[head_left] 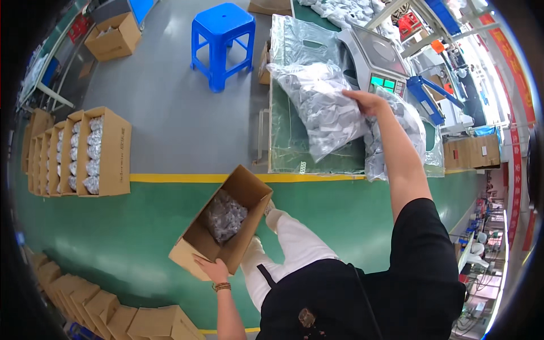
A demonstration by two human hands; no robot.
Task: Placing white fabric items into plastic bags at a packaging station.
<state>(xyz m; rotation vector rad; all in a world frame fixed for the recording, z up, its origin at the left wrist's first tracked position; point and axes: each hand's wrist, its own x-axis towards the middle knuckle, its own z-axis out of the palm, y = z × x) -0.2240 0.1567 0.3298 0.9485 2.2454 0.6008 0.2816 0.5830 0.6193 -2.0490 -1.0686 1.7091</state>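
Note:
My left hand (213, 270) grips the near edge of an open, tilted cardboard box (190, 250) in front of my legs. Inside the box lies a clear plastic bag of small pieces (225, 216). At the table, my right hand (366, 103) is closed at the right edge of a large clear bag of white and grey pieces (326, 102); the fingertips are partly lost against the plastic. A second filled bag (403, 127) lies under my right forearm. Just beyond this hand stands a weighing scale (374, 54) with a lit green display.
The table (289, 141) has a green top under clear sheeting. A blue stool (223, 28) stands on the grey floor beyond. On the left, several open boxes (116, 153) hold filled bags; more cardboard boxes (158, 323) line the lower left. A blue tool (426, 101) lies beside the scale.

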